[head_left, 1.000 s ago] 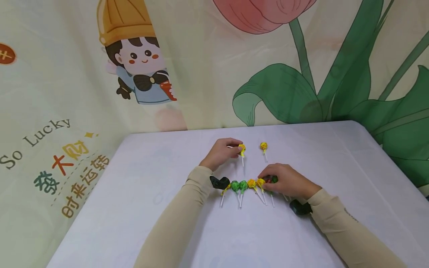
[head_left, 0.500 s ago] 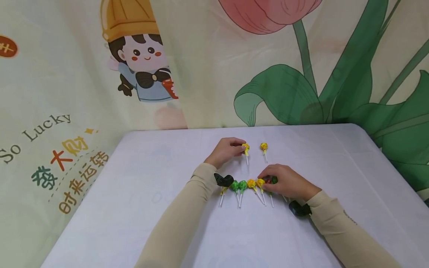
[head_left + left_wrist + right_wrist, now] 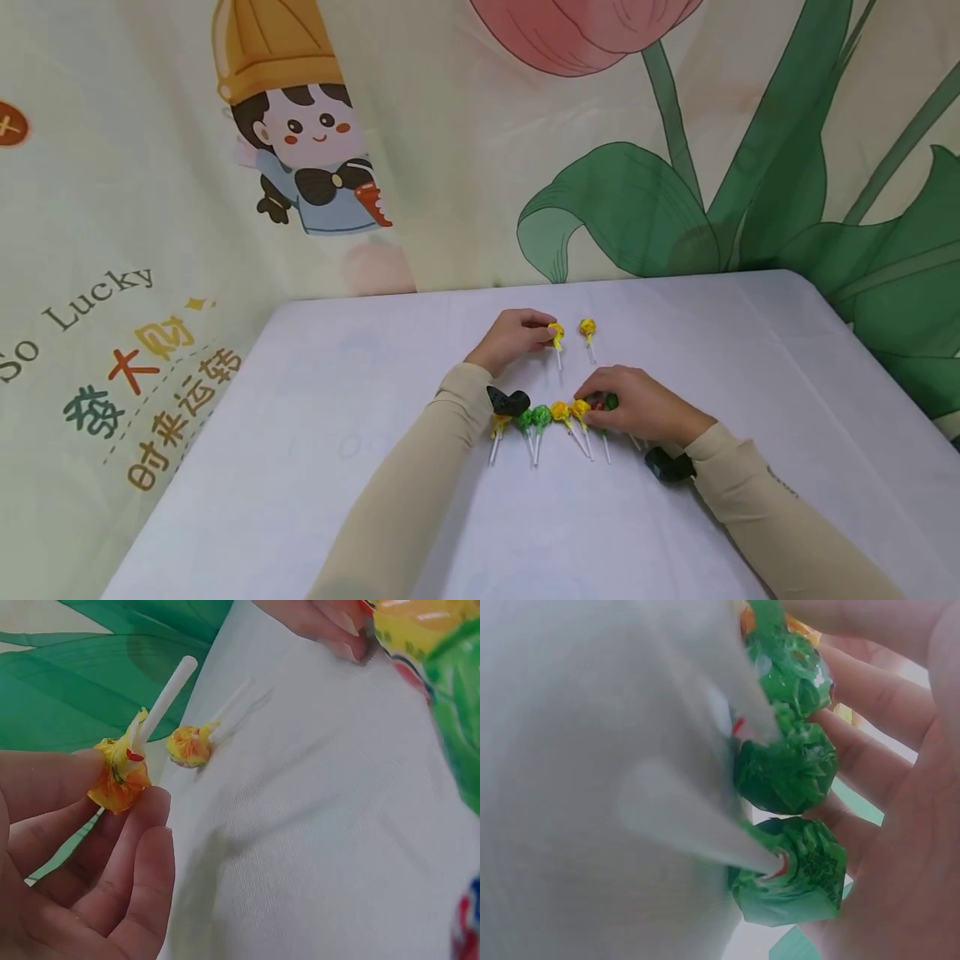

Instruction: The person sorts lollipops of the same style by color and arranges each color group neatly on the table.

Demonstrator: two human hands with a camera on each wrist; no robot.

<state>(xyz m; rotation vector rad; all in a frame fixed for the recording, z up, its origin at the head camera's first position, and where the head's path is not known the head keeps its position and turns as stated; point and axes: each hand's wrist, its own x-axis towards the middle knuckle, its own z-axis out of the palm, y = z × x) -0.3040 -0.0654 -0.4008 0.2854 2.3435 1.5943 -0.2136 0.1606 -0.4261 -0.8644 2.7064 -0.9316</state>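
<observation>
My left hand pinches a yellow-wrapped lollipop by its head, thumb against fingertips, with the white stick free. A second yellow lollipop lies on the cloth just right of it. Nearer, a row of lollipops with sticks toward me includes a green one and a yellow one. My right hand curves round the row's right part, fingers behind the heads and thumb in front. Its fingertips are at the yellow head. Along its fingers, the right wrist view shows several green lollipops, partly hidden in the head view.
White cloth covers the table, whose far edge meets a printed backdrop. My left wrist's black camera overlaps the left end of the row in the head view. Another black camera sits at the right wrist.
My left hand has moved a little to the right with its lollipop, closer to the other yellow lollipop. The right hand has stayed at the row.
</observation>
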